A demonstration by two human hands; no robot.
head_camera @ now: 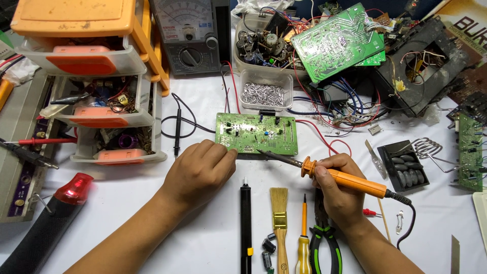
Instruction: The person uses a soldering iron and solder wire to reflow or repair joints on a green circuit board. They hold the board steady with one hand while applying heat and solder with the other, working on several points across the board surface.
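A green circuit board (256,133) lies flat on the white table, solder side up. My left hand (199,171) rests on the table with its fingertips against the board's near left edge. My right hand (339,187) grips an orange-handled soldering iron (350,180). Its dark tip (261,151) touches the board's near edge, right of centre. The iron's black cord trails off to the right.
In front of me lie a black desoldering pump (246,226), a brush (279,218), a small screwdriver (303,238) and green-handled pliers (324,238). An orange-drawered parts cabinet (96,76) stands at left, a multimeter (190,35) behind, loose boards and wires (340,40) at right, an iron stand (408,165) nearby.
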